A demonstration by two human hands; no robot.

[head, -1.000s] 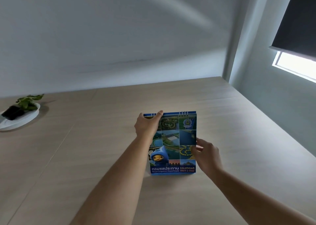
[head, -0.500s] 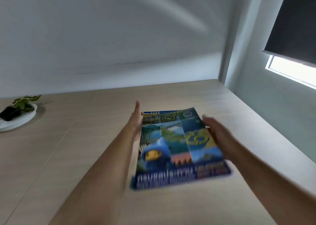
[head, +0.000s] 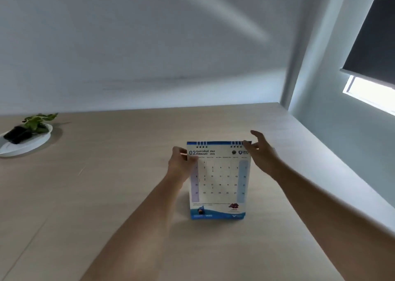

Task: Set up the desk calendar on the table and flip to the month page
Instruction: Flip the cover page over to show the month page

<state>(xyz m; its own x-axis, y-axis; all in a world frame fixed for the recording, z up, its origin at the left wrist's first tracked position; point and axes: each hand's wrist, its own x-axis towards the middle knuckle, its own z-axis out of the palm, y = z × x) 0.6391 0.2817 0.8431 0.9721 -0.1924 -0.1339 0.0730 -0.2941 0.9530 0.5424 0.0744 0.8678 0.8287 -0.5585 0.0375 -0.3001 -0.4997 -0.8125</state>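
Wooden table (head: 106,195) bears calendar (head: 218,182); plant dish (head: 25,143).

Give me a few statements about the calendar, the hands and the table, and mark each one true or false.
1. The desk calendar shows a February page. True.
2. The left hand grips the calendar's left edge. True.
3. The right hand is clenched in a fist on the table. False: its fingers are spread at the calendar's top right corner.
4. The calendar lies flat. False: it stands upright.
5. A white dish with a small plant sits at the far left. True.
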